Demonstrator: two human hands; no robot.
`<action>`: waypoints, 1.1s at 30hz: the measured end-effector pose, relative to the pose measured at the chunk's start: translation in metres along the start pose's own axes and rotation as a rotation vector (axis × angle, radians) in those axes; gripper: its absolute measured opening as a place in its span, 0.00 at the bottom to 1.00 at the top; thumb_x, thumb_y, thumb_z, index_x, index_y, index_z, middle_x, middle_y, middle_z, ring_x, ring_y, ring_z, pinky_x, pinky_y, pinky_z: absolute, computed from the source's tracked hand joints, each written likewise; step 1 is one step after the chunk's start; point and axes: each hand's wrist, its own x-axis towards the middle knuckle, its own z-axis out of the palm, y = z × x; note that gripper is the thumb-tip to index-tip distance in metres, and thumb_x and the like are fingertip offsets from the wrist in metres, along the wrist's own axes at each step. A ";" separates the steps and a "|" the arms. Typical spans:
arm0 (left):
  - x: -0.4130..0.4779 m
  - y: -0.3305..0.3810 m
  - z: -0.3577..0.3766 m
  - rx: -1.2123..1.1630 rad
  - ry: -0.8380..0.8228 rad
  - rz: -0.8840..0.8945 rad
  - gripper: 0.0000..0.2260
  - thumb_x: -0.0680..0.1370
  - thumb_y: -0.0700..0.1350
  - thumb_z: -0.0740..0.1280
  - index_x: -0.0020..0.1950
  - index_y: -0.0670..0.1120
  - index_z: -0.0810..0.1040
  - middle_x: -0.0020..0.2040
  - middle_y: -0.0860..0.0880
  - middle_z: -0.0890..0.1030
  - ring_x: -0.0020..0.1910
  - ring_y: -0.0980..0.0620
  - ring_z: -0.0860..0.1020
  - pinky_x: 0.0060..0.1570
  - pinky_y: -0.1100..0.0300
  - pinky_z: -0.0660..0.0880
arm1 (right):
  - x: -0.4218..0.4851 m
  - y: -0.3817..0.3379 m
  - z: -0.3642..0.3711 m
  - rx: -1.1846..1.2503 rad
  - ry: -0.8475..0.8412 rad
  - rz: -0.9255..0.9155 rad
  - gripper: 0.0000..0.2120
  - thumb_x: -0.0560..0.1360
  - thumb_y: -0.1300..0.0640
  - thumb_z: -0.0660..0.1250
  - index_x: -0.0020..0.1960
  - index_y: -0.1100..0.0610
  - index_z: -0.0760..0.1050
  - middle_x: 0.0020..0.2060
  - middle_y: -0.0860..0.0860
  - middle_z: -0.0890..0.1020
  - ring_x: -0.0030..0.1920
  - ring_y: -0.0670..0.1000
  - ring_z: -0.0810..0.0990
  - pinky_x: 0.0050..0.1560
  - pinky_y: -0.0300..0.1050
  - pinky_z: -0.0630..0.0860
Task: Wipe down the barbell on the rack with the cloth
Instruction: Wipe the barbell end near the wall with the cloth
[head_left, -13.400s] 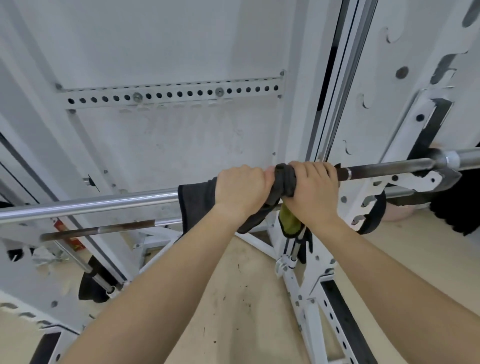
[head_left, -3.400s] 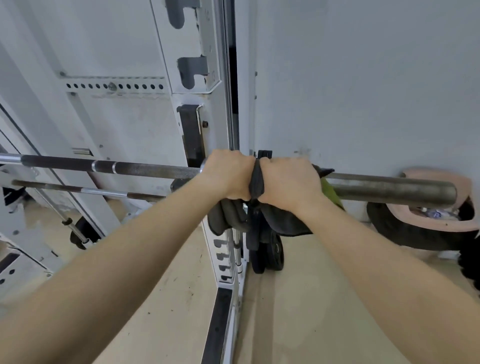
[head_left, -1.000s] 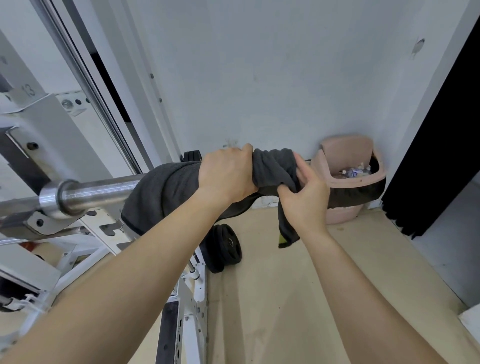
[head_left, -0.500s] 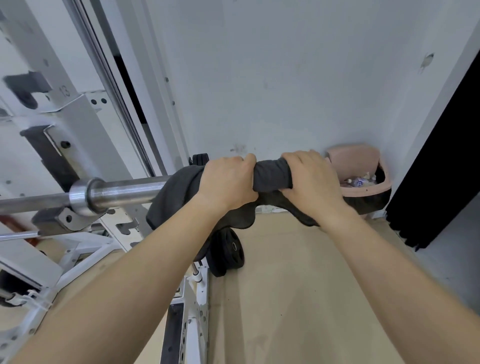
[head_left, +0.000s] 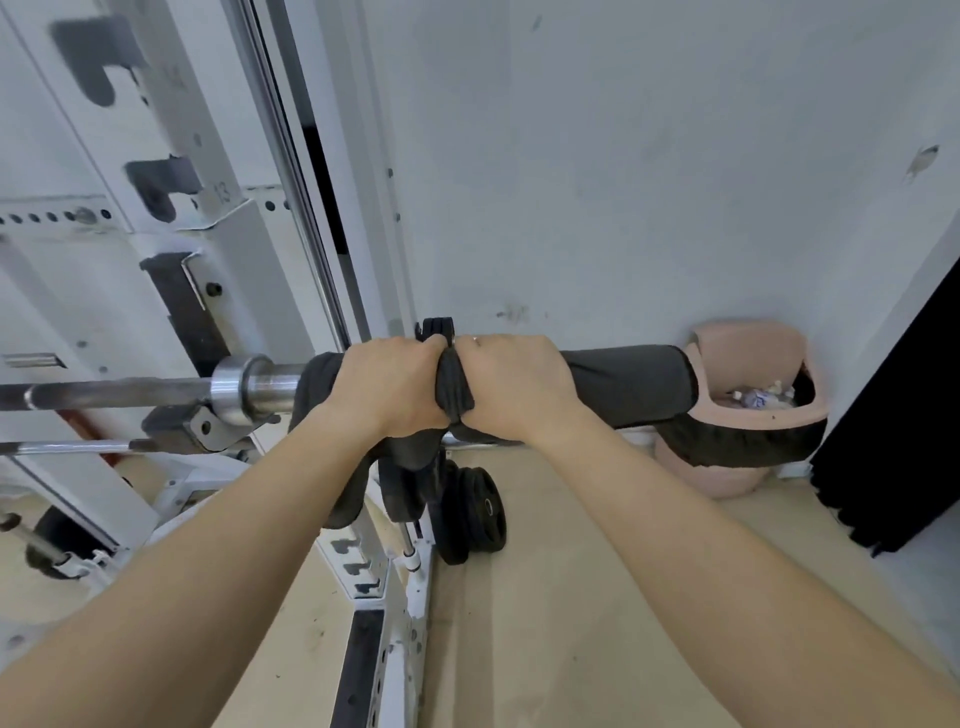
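Rack upright (head_left: 171, 171) numbered "13"; hands (head_left: 452, 384) around cloth-wrapped (head_left: 628, 384) barbell (head_left: 260, 387).

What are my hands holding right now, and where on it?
Both hands grip the dark cloth wrapped around the barbell sleeve. The left hand and right hand clamp side by side near the cloth's middle, bunching it between them.

- Barbell (head_left: 156, 393): lies across the rack (head_left: 223, 291), its sleeve end jutting right.
- Cloth (head_left: 628, 384): wrapped over the sleeve end.
- Hands: left (head_left: 387, 387) and right (head_left: 511, 387), side by side on the cloth.
- Plates (head_left: 470, 514): on the floor below the hands.
- Bin (head_left: 748, 364): far right, against the wall.
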 end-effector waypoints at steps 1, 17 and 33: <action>0.002 0.002 -0.002 -0.001 -0.029 0.000 0.21 0.66 0.64 0.69 0.50 0.51 0.71 0.33 0.54 0.72 0.34 0.48 0.75 0.34 0.56 0.71 | -0.004 0.005 0.000 -0.003 0.025 -0.011 0.14 0.70 0.49 0.68 0.53 0.54 0.73 0.42 0.49 0.81 0.39 0.56 0.82 0.33 0.45 0.66; 0.043 0.106 -0.011 -0.167 0.064 0.192 0.22 0.69 0.59 0.69 0.58 0.50 0.71 0.44 0.52 0.80 0.41 0.46 0.80 0.38 0.50 0.78 | -0.078 0.114 -0.013 0.186 -0.018 0.308 0.23 0.64 0.37 0.72 0.54 0.46 0.75 0.45 0.43 0.81 0.45 0.49 0.79 0.40 0.44 0.64; -0.034 0.023 -0.023 -0.447 0.216 -0.132 0.10 0.81 0.53 0.63 0.57 0.49 0.79 0.48 0.50 0.83 0.49 0.45 0.80 0.42 0.52 0.75 | -0.094 -0.021 -0.007 0.059 0.147 0.379 0.38 0.64 0.59 0.73 0.73 0.64 0.69 0.69 0.61 0.73 0.71 0.66 0.69 0.70 0.66 0.66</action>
